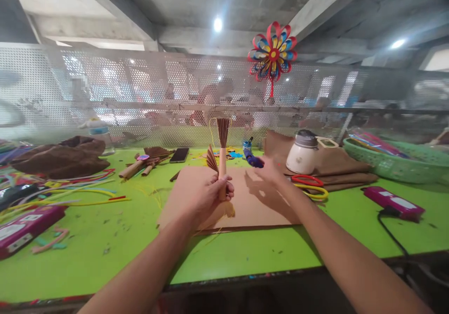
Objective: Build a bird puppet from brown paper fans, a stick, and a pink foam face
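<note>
My left hand (pixel 218 188) is closed around a light brown cardboard tube (pixel 222 162), held upright over the middle of the table. A bundle of pleated brown paper (pixel 223 132) rises from the tube's top, with a thin yellow strand looping beside it. At the tube's left side sticks out a small pleated paper fan (pixel 212 159). My right hand (pixel 269 168) is stretched forward, its fingers closed at a dark blue tool (pixel 253 159) whose exact kind I cannot make out. Beneath both hands lies a flat cardboard sheet (pixel 273 211) on the green table.
Paper fans on tubes (pixel 140 164) and a phone (pixel 179 155) lie behind, left of the cardboard. On the right stand a white jug (pixel 302 153), a green basket (pixel 396 164) and a purple power strip (pixel 393 203). Coloured strips (pixel 84 195) spread on the left.
</note>
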Demonstrator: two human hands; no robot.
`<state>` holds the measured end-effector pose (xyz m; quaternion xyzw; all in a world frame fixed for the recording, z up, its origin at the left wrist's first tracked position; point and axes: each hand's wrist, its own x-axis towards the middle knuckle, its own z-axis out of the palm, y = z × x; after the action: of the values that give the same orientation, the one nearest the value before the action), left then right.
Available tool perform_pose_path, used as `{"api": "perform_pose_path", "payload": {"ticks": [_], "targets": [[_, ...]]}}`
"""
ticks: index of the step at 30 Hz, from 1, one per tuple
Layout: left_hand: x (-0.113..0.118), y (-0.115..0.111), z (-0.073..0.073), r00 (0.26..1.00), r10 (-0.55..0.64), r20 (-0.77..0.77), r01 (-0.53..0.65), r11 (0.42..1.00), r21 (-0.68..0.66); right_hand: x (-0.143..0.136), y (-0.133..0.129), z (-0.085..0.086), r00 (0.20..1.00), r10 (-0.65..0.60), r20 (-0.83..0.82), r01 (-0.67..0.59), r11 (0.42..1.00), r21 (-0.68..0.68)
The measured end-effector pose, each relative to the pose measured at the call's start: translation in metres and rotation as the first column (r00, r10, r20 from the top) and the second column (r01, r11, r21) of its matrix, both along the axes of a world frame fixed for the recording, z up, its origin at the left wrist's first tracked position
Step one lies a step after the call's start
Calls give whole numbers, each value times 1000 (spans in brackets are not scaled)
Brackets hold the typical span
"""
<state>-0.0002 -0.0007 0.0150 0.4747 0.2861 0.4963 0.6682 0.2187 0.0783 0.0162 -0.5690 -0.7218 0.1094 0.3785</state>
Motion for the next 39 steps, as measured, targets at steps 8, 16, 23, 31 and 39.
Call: {"api": "perform_pose_path", "payload": {"ticks": [8,16,23,31,39], "targets": [[-5,6,-4,1000,9,16,-9,1000,6,16,-48,15,541,345,-767,-507,861,30],[-7,1,-2,999,-20,44,18,999,45,21,-73,20,301,494,-816,-729,671,136],[-4,2,0,998,-34,55,31,998,58,24,-83,31,310,534,-786,-685,699,205],[-7,-1,2,989,-117,90,109,990,94,10,-33,-8,979,42,-197,-5,983,183],[-8,-5,5,971,-216,97,206,973,108,-13,8,-36,987,34,157,-62,983,172]]}}
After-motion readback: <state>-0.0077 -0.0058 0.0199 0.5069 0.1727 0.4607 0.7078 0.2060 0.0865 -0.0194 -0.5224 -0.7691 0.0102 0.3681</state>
